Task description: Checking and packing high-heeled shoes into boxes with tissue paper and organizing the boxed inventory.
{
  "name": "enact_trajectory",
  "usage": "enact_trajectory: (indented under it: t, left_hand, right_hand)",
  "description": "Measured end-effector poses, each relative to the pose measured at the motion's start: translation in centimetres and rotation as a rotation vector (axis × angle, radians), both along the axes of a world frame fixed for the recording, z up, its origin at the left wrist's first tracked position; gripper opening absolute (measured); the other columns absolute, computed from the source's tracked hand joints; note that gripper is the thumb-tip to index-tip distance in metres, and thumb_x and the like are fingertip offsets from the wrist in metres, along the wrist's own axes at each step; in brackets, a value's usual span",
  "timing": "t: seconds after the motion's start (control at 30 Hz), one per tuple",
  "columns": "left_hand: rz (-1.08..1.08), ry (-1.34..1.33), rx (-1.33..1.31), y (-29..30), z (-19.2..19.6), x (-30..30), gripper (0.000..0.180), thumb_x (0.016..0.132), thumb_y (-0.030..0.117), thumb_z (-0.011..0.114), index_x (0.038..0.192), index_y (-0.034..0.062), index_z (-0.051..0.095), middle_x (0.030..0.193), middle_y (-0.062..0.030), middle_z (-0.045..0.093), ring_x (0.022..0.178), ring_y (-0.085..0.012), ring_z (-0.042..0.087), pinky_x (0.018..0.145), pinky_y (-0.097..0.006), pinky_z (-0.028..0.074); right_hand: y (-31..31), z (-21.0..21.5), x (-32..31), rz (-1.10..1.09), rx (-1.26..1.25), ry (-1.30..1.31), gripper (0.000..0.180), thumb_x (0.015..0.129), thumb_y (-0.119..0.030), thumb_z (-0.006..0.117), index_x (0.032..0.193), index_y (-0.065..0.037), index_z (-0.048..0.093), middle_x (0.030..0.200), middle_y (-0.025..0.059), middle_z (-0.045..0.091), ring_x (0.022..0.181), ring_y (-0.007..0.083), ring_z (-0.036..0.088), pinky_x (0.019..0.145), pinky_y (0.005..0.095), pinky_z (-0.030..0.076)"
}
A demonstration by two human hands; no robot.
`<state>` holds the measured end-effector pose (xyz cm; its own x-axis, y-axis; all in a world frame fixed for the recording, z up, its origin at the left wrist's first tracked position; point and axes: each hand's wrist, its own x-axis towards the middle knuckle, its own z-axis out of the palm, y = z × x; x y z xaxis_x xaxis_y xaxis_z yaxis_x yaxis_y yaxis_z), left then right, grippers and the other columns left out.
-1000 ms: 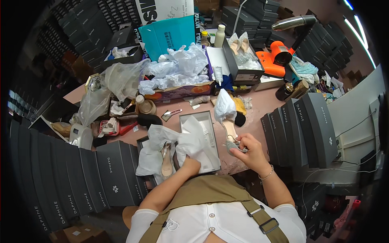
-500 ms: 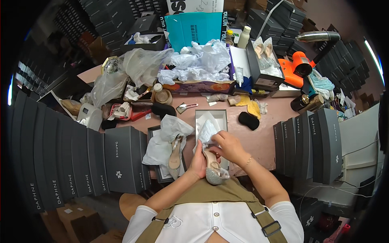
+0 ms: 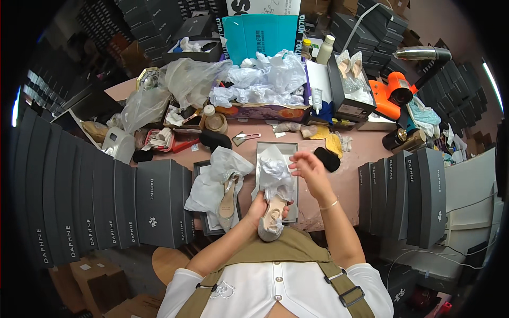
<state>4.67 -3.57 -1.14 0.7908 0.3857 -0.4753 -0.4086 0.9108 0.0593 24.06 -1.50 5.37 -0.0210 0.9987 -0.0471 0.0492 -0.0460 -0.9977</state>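
A glittery silver shoe [image 3: 274,212] with a beige insole lies in my left hand [image 3: 258,208], whose fingers wrap round its middle. Its toe points toward me, and crumpled white tissue paper [image 3: 276,172] covers the heel end. My right hand [image 3: 313,172] is raised just right of the tissue, fingers apart and holding nothing. Beneath the shoe is an open shoebox part [image 3: 289,148] with a pale inside. To the left, the matching shoe [image 3: 228,199] rests on white tissue [image 3: 204,192] over another grey box part [image 3: 212,229].
Grey shoeboxes stand in rows at left [image 3: 157,204] and right [image 3: 419,196]. A carton of crumpled tissue [image 3: 260,114] is at the back, beside a box with light shoes [image 3: 358,108] and an orange hot-air tool [image 3: 385,100]. Black pads [image 3: 326,159] and a small snipper [image 3: 249,137] lie on the pink table.
My right hand has let go of the tissue and lifted away to the right, opening. The tissue is looser and more spread over the heel end. The shoe's toe has swung slightly left.
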Motion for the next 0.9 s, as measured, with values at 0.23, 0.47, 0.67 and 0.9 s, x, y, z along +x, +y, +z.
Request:
enact_trajectory:
  t: [0.23,0.47,0.67,0.9]
  left_hand:
    - [0.001,-0.032,-0.008,-0.2,0.5,-1.3,0.073,0.091,0.062,0.023,0.121,0.0,0.047,0.102,-0.0216,0.058,0.067,-0.0271,0.063,0.058,-0.037,0.056]
    - [-0.049,-0.139,0.025,-0.6,0.2,-1.5,0.088,0.083,0.077,0.019,0.132,0.0076,0.04,0.111,-0.024,0.056,0.076,-0.0273,0.059,0.059,-0.036,0.053]
    - [0.031,0.011,0.309,1.2,2.7,-2.6,0.086,0.084,0.076,0.017,0.131,0.0087,0.043,0.112,-0.0194,0.058,0.078,-0.0244,0.06,0.059,-0.036,0.055]
    - [0.278,0.233,0.346,1.2,3.4,-3.2,0.086,0.085,0.076,0.018,0.128,0.0064,0.046,0.107,-0.0121,0.061,0.079,-0.0193,0.061,0.065,-0.037,0.056]
  right_hand:
    - [-2.2,-2.6,-3.5,-0.087,0.264,-0.368,0.02,0.082,-0.008,0.064,0.1,0.0,0.063,0.104,0.0099,0.062,0.097,0.0209,0.059,0.08,0.0314,0.047]
    - [4.0,-5.9,0.6,-0.359,0.17,-0.163,0.019,0.085,-0.007,0.055,0.101,0.001,0.062,0.098,0.0117,0.065,0.086,0.0224,0.063,0.074,0.0317,0.05]
    - [1.7,-17.6,-5.0,0.363,0.083,-0.762,0.027,0.081,-0.026,0.055,0.094,-0.004,0.065,0.102,0.0211,0.063,0.091,0.0356,0.063,0.078,0.042,0.049]
    - [-0.2,-7.6,-3.4,0.527,0.051,-1.138,0.024,0.087,-0.017,0.047,0.089,-0.001,0.065,0.098,0.0182,0.066,0.092,0.0335,0.064,0.076,0.0363,0.051]
